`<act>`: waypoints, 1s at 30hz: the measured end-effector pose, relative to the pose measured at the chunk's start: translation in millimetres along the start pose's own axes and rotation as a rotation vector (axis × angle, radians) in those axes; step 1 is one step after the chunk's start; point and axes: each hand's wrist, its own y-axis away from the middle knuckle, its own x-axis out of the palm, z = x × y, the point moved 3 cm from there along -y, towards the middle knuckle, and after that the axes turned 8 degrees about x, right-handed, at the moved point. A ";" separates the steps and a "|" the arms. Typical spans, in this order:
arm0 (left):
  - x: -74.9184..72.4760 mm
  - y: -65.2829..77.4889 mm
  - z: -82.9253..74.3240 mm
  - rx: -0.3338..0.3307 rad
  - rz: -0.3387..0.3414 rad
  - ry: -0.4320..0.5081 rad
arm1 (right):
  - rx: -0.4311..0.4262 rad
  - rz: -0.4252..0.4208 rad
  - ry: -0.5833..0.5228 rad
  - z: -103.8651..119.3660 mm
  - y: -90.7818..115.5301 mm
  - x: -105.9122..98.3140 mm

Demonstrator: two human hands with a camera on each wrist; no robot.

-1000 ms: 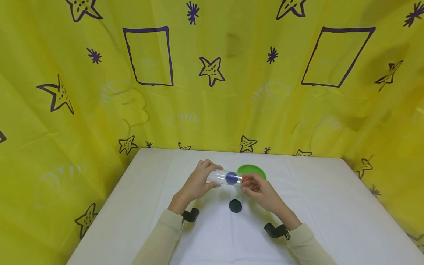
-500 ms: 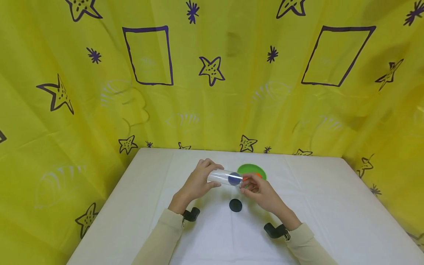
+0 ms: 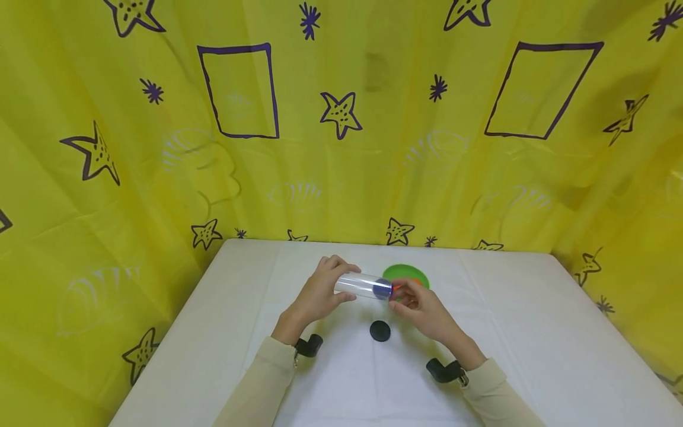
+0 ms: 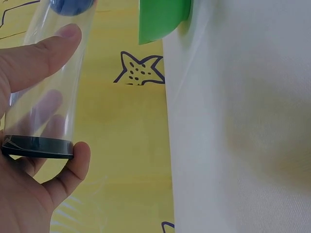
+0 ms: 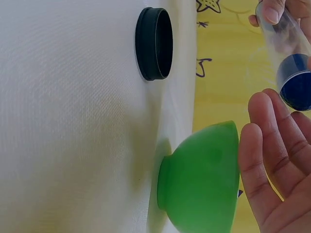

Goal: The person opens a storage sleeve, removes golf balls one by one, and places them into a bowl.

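In the head view my left hand (image 3: 318, 290) grips a clear plastic tube (image 3: 356, 285) lying nearly level above the table. A black cap (image 4: 39, 146) closes the tube's end at my left palm. A blue ball (image 3: 382, 289) sits inside, at the tube's other end. My right hand (image 3: 417, 305) is beside that end, its fingers loosely bent around the mouth. In the right wrist view those fingers (image 5: 272, 141) lie fairly straight just below the mouth, and whether they touch the tube is hard to tell. Behind the right hand stands a green bowl (image 3: 400, 271) with something orange (image 3: 417, 283) in it.
A loose black lid (image 3: 380, 331) lies on the white-covered table (image 3: 331, 379), nearer me than the tube. A yellow curtain (image 3: 341, 178) with printed stars hangs behind the table and along both sides.
The blue ball has slid rightward inside the tube to its end by my right hand. Both hands have stayed almost in place.
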 end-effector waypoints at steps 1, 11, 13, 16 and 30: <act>0.1 0.0 0.0 -0.001 0.000 -0.002 | 0.005 -0.004 -0.005 -0.4 0.0 -0.3; 0.6 -0.1 1.7 0.003 -0.004 0.002 | 0.036 -0.034 0.024 -5.5 -0.9 -4.0; 0.2 -0.1 2.3 -0.001 -0.008 0.002 | 0.055 -0.035 0.036 -6.9 -1.5 -4.8; -0.1 -0.6 3.7 -0.013 -0.013 0.005 | 0.080 -0.036 0.050 -9.6 -2.0 -6.2; -1.9 0.0 5.0 -0.048 -0.039 0.022 | 0.142 -0.117 0.105 -10.2 -2.1 -20.8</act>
